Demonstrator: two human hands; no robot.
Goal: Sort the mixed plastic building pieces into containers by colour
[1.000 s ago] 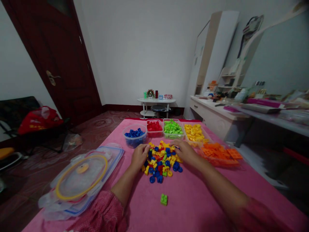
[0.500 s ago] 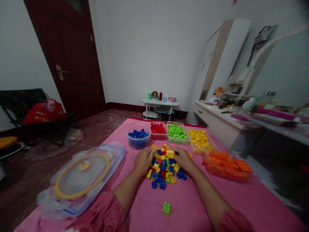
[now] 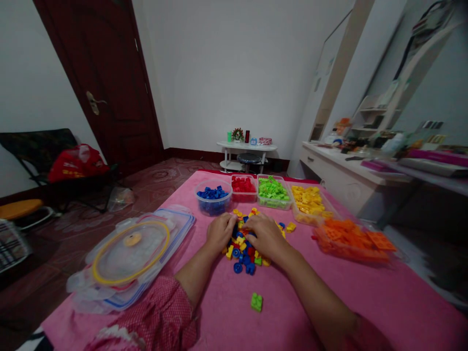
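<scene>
Five tubs are counted, 11 to 3 o'clock of one mixed pile (image 3: 243,253): blue tub (image 3: 214,209), red tub (image 3: 243,197), green tub (image 3: 272,204), yellow tub (image 3: 309,219), orange tub (image 3: 347,253). One stray green brick (image 3: 256,302) is logged at 6 o'clock

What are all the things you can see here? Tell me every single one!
mixed bricks: one pile, yellow, blue, red and green, on the cloth under both hands
loose brick: one, green, alone on the cloth, nearer the person
blue-brick tub: one, round, clear, behind the pile
red-brick tub: one, clear, right of the blue-brick tub
green-brick tub: one, clear, right of the red-brick tub
yellow-brick tub: one, clear, right of the green-brick tub
orange-brick tub: one, clear, far right
lids: a stack, clear with yellow and blue rims, left on the cloth
cloth: one, pink, covers the table
left hand: on the pile's left side
right hand: on top of the pile
</scene>
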